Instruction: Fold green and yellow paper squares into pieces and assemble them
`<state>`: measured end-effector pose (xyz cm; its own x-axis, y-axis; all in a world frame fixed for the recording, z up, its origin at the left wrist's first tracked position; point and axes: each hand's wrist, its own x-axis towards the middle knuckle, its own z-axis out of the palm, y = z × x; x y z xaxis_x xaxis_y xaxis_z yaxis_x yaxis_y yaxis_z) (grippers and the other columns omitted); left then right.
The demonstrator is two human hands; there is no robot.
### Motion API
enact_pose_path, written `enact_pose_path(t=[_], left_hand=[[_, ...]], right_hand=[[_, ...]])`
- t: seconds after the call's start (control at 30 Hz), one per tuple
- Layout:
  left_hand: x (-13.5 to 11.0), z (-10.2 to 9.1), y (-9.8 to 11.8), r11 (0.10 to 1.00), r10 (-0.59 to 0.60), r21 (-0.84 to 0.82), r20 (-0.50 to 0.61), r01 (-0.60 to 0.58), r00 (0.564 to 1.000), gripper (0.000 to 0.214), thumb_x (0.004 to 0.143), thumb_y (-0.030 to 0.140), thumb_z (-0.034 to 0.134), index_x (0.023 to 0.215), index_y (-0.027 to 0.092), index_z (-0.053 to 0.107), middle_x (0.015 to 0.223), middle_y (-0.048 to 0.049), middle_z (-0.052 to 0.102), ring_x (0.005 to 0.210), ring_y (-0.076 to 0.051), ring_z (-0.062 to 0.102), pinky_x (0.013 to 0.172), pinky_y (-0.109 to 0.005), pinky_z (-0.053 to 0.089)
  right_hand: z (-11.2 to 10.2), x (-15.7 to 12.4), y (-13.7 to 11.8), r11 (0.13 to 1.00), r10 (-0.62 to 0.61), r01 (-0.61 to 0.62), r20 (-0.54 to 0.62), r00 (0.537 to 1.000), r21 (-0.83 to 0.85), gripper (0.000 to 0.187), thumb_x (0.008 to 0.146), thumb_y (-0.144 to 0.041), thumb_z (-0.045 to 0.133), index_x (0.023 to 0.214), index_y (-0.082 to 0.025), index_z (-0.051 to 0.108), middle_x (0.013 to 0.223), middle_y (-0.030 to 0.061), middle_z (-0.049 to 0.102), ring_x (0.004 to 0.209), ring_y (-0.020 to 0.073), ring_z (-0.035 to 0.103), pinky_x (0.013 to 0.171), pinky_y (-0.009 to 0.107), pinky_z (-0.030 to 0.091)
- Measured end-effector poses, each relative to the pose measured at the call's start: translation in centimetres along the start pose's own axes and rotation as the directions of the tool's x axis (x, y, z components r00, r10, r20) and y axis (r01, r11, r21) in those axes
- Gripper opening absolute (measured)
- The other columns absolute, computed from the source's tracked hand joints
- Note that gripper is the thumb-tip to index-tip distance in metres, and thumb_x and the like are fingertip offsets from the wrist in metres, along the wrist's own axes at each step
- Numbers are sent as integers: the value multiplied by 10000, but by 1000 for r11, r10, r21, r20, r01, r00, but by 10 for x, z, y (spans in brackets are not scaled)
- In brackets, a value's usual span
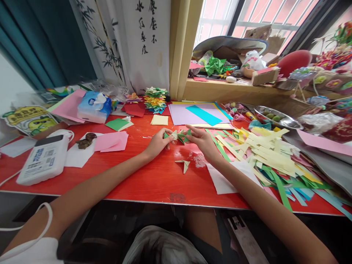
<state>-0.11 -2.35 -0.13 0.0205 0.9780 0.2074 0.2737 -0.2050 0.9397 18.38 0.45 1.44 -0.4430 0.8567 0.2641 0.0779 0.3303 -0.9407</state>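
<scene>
My left hand and my right hand meet over the middle of the red table. Both pinch a small chain of folded green and cream paper pieces held between them just above the tabletop. The fingers of each hand are closed on an end of it. A single folded cream paper piece lies on the table a little nearer to me, below the hands.
A heap of cut paper strips covers the right side. Purple sheets with a teal strip lie behind the hands, with a stack of folded coloured pieces. Pink paper, a white power bank and a tissue pack sit left.
</scene>
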Motion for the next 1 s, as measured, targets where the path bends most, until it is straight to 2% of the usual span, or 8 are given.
enact_pose_path(t=[0.07,0.1,0.17,0.27,0.57,0.73,0.87,1.0], left_hand=[[0,0,0,1000,2,9,3,-2,1000,204,768,315,515,922,184,487,678,7,624,442,-81,505,494,-214,390],[0,0,0,1000,2,11,3,-2,1000,204,767,314,516,921,183,487,677,7,625,441,-81,504,494,-214,389],[0,0,-1,1000,1,12,2,-2,1000,204,768,315,514,919,182,486,681,7,626,441,-81,504,493,-214,390],[0,0,-1,1000,2,17,4,-2,1000,202,768,315,511,919,184,482,688,6,626,442,-82,507,489,-214,391],[0,0,0,1000,6,27,15,-6,1000,204,772,325,507,915,184,477,679,11,619,442,-80,510,480,-208,394],[1,0,-1,1000,3,15,13,-4,1000,217,765,328,515,920,183,475,677,7,616,449,-82,510,480,-211,405],[1,0,-2,1000,-11,-6,12,11,1000,251,738,346,553,910,187,464,675,1,621,475,-94,520,473,-215,410],[1,1,0,1000,-4,-7,20,4,1000,268,712,376,587,849,175,475,716,-19,634,540,-104,542,490,-212,397]], right_hand=[[0,0,-1,998,22,-22,-2,1000,55,491,794,-272,496,1275,-217,407,1014,60,623,904,163,581,777,344,476],[0,0,-1,997,31,-31,8,999,76,449,790,-271,504,1232,-207,458,1002,65,627,903,164,583,788,346,472],[0,-1,-1,994,40,-43,30,999,102,303,772,-277,533,1054,-183,593,989,72,632,915,168,581,838,353,447],[0,-1,-1,992,53,-58,49,997,116,179,747,-246,557,886,-186,654,1020,57,626,963,164,562,907,356,398],[-2,2,2,908,218,-223,55,974,355,226,741,-231,583,948,-170,648,1013,72,632,883,168,598,891,352,431],[1,2,2,878,184,-189,55,981,440,178,720,-175,596,884,-151,660,1023,73,628,971,176,576,955,326,399],[3,2,-1,888,153,-148,24,988,435,142,770,-236,543,806,-172,664,983,67,638,987,173,566,960,334,397],[0,3,3,903,129,-112,-12,992,414,163,753,-240,570,885,-171,635,974,64,634,991,181,566,959,352,388]])
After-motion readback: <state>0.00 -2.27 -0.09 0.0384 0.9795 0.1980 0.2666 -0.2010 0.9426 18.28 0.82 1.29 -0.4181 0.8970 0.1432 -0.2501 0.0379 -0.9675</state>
